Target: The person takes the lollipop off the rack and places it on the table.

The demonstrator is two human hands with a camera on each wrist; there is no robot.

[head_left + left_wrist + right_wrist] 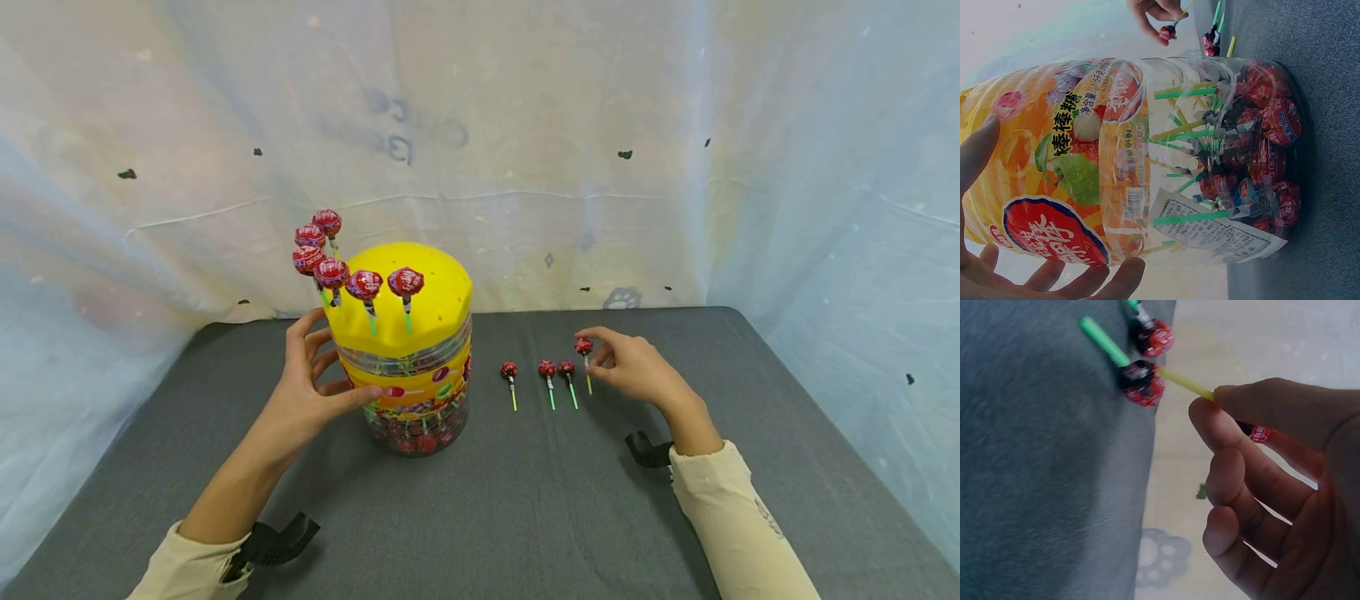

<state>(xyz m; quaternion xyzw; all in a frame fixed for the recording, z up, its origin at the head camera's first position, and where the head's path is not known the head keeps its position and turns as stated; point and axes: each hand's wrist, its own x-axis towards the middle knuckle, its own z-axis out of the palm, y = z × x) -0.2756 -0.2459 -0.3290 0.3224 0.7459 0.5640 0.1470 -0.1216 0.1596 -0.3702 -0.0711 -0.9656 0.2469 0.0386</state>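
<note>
A large clear candy jar (pixel 420 437) with a yellow lid (pixel 420 258) stands left of the middle in the head view. My left hand (pixel 300 404) holds its left side, fingers behind and thumb across the front label. Through the jar's lower wall, wrapped lollipops (pixel 1266 156) show in the left wrist view. Several red-wrapped lollipops (pixel 365 285) stand heads up along the lid's left and front edge. On the right, my right hand (pixel 637 367) pinches a lollipop (pixel 1188 383) by its yellow stick, between thumb and index finger; its red head is partly hidden behind the fingers in the right wrist view.
Between jar and right hand, a yellow-stick lollipop (pixel 509 371) and two green-stick lollipops (pixel 547 369) lie on the grey cloth-covered table (pixel 480 533). A pale sheet (pixel 525 125) hangs behind the table and along both sides.
</note>
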